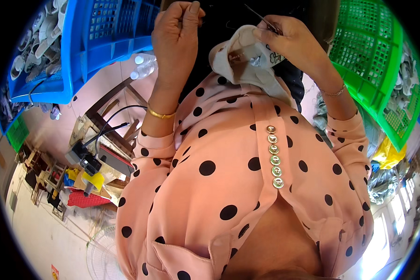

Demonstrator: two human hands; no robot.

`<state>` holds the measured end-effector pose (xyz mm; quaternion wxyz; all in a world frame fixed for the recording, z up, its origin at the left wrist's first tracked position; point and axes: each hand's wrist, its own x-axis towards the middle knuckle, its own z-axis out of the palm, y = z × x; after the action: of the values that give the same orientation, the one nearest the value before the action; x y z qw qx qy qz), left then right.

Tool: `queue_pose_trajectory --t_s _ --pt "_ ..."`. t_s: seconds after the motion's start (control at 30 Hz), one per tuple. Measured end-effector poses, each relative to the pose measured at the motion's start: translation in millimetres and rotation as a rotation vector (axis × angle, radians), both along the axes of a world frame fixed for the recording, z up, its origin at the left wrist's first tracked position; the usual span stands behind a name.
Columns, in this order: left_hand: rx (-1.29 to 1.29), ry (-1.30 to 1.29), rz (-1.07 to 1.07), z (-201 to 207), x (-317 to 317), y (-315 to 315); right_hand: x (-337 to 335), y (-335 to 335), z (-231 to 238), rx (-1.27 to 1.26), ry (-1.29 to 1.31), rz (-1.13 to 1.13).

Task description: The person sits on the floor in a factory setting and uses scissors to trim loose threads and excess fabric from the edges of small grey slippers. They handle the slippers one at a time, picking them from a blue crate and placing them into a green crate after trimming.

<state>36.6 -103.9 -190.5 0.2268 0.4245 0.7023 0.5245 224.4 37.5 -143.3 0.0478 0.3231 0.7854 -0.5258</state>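
A white shoe upper (241,56) with a dark printed drawing on its side rests over my lap, its opening facing up. My right hand (291,42) is closed, gripping a slim pointed metal tool (271,24) whose dark handle lies among the fingers; its exact kind is unclear. The fingertips of this hand also meet the upper's edge. Apart from the upper, to the left, my left hand (178,39) is raised with thumb and fingers pinched together. Whatever is in that pinch, if anything, is too small to make out.
At left stands a blue plastic basket (72,60) full of pale shoe uppers (46,35). A green basket (375,77) with similar pieces stands at right. Clear plastic bottles (143,66), a wooden frame (95,109) and a black cabled device (86,161) are beyond my left arm.
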Motion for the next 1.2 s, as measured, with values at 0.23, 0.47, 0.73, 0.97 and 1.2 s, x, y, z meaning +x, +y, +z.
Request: queue_pose_trajectory --t_s 0.23,0.47,0.73,0.97,1.2 --pt "-0.132 0.331 -0.157 23.9 33.4 10.7 -10.5 13.8 -2.7 -0.343 0.161 -0.310" --pt "-0.056 0.235 -0.329 37.1 6.0 46.2 2.6 12.9 6.7 -0.423 0.202 -0.400" --pt "-0.226 0.314 -0.889 93.6 -11.9 88.8 32.6 -6.6 -4.3 -0.383 0.317 -0.566" --pt "-0.029 0.480 -0.404 30.2 57.1 15.3 62.0 -62.1 -40.4 -0.409 0.371 -0.743" --pt "-0.161 0.404 -0.453 11.5 70.1 24.8 77.9 -46.5 -52.1 -0.202 0.204 -0.574"
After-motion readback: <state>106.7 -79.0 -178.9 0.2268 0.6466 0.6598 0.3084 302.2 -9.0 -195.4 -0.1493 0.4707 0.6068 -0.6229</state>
